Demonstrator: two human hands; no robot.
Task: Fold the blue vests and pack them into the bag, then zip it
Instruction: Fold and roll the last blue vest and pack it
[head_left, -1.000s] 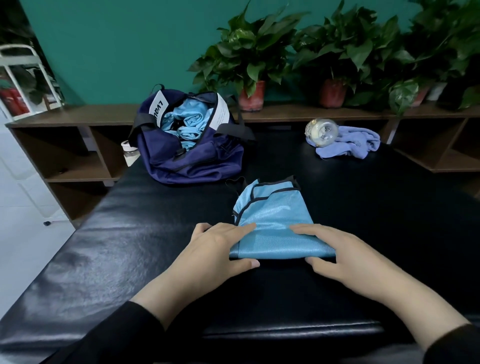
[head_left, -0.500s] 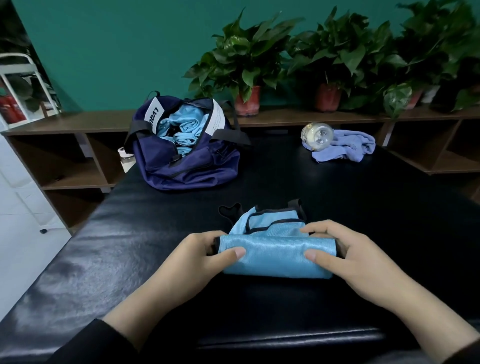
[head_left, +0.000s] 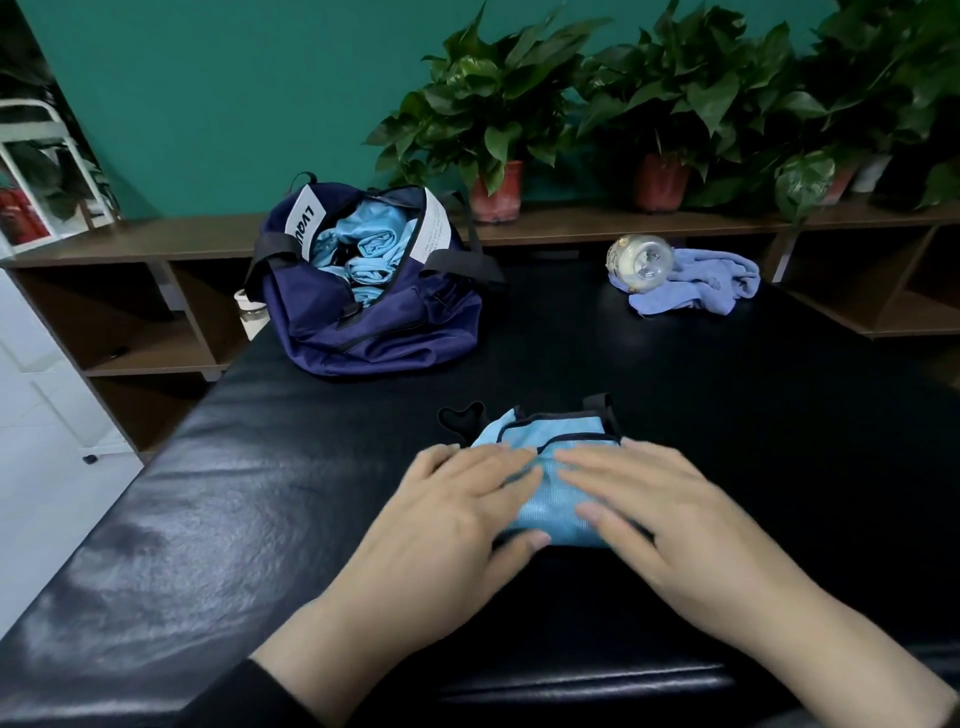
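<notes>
**Operator:** While both hands lie on the blue vest, what is the correct procedure for this step?

**Technician:** Note the present condition first. The left hand and the right hand rest palm-down on the vest with fingers extended and flat; neither grips the fabric. The vest lies at the near middle of the black padded table, partly rolled or folded, with its black-trimmed far edge uncovered beyond the fingertips.

**Operator:** So the roll is unfinished?

**Technician:** Judged so. Apply even pressure with both palms and advance the bundle away from the body. Keep the two hands level with each other, otherwise the bundle is likely to come out tapered. Tuck the loose black strap into the roll before the last turn.

**Operator:** What could go wrong?

**Technician:** The mesh looks thin and slippery; released early, it will probably spring open. Keep one hand pressing while the other closes round the bundle.

**Operator:** Destination?

**Technician:** The navy bag, far left on the table, unzipped, with rolled blue vests showing in its mouth. Insert the bundle beside those rolls.
</notes>
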